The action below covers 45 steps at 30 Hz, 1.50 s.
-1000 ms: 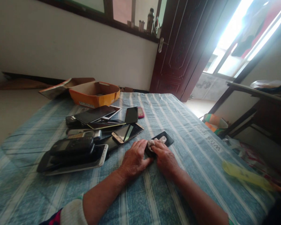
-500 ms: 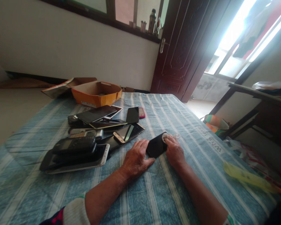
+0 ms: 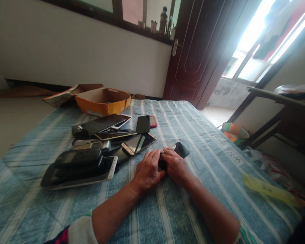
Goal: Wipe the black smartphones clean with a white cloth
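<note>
A black phone (image 3: 182, 149) lies flat on the striped cloth, its screen up. My left hand (image 3: 147, 171) grips the phone's left end, thumb at the near edge and fingers at the far side. Across the phone's middle, my right hand (image 3: 176, 167) presses a crumpled white tissue (image 3: 171, 147) onto the screen, beside my left fingertips. Most of the tissue and part of the phone are hidden under the fingers. Just left of my hands, a gold phone (image 3: 139, 143) rests at the edge of a pile of phones.
The pile holds several phones, among them a chunky black handset (image 3: 78, 157) on a white phone (image 3: 112, 169). Behind it stands an open orange box (image 3: 104, 103). A dark phone (image 3: 143, 124) touches a small pink-edged item (image 3: 153, 121). Blue striped cloth (image 3: 205, 189) covers the surface.
My right hand has slid the tissue from the phone's right end leftward to its middle, close to my left hand. The left hand keeps its hold on the phone.
</note>
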Tool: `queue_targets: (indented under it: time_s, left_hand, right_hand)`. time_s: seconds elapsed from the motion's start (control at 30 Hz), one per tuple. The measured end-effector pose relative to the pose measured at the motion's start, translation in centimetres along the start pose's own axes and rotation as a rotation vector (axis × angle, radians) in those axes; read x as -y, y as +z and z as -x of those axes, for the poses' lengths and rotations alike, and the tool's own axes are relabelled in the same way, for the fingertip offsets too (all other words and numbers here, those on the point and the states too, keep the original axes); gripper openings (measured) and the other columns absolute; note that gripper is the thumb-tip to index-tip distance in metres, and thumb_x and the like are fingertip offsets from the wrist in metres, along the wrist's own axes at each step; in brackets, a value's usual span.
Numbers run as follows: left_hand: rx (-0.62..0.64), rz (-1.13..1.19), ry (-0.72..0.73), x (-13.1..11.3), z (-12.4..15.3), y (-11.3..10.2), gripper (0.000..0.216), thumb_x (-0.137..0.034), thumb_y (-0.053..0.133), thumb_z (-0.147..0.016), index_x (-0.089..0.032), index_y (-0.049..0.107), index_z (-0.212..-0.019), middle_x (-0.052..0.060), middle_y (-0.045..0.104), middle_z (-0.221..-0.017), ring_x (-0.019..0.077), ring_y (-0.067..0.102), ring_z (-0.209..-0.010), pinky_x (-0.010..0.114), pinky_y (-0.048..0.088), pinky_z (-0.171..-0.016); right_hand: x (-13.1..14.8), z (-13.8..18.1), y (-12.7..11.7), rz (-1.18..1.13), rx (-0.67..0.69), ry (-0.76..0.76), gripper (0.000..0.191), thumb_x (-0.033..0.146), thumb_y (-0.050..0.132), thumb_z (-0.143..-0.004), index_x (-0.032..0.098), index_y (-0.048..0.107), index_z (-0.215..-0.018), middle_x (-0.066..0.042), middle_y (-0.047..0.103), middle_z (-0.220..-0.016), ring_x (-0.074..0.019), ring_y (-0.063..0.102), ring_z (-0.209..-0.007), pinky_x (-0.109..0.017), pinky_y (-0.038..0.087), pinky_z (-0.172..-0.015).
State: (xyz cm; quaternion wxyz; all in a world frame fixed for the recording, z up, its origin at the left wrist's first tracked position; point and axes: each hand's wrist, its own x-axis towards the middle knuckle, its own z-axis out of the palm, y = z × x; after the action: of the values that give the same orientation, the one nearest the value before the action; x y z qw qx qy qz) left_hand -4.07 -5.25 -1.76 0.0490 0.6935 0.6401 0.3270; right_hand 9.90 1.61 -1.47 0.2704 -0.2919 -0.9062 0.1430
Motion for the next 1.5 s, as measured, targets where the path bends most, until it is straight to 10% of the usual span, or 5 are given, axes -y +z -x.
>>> queue_targets:
  time_s: [0.43, 1.07, 1.5]
  left_hand:
    - [0.092, -0.077, -0.061, -0.9, -0.1, -0.7, 0.068, -0.031, 0.075, -0.067, -0.006, 0.052, -0.127, 0.020, 0.059, -0.129, 0.0358, 0.053, -0.121, 0.048, 0.046, -0.103]
    - [0.037, -0.057, -0.009, -0.1, 0.0, -0.3, 0.060, -0.026, 0.068, -0.069, -0.008, 0.053, -0.125, 0.020, 0.061, -0.126, 0.0354, 0.055, -0.119, 0.049, 0.047, -0.102]
    - [0.024, -0.073, -0.018, -0.6, -0.2, -0.5, 0.062, -0.026, 0.073, -0.067, -0.008, 0.054, -0.123, 0.019, 0.061, -0.125, 0.0349, 0.055, -0.119, 0.048, 0.047, -0.103]
  right_hand:
    - [-6.0, -0.1, -0.3, 0.167, -0.191, 0.313, 0.044, 0.004, 0.042, -0.085, 0.021, 0.067, -0.117, -0.007, 0.060, -0.133, -0.0212, 0.051, -0.127, -0.038, 0.037, -0.111]
    - [-0.7, 2.5, 0.5, 0.113, -0.112, 0.037, 0.047, 0.002, 0.041, -0.082, 0.019, 0.068, -0.117, -0.008, 0.062, -0.131, -0.0216, 0.048, -0.130, -0.037, 0.036, -0.112]
    - [-5.0, 2.2, -0.8, 0.165, -0.218, 0.324, 0.051, 0.001, 0.039, -0.082, 0.024, 0.066, -0.120, -0.004, 0.060, -0.133, -0.0201, 0.048, -0.130, -0.039, 0.032, -0.115]
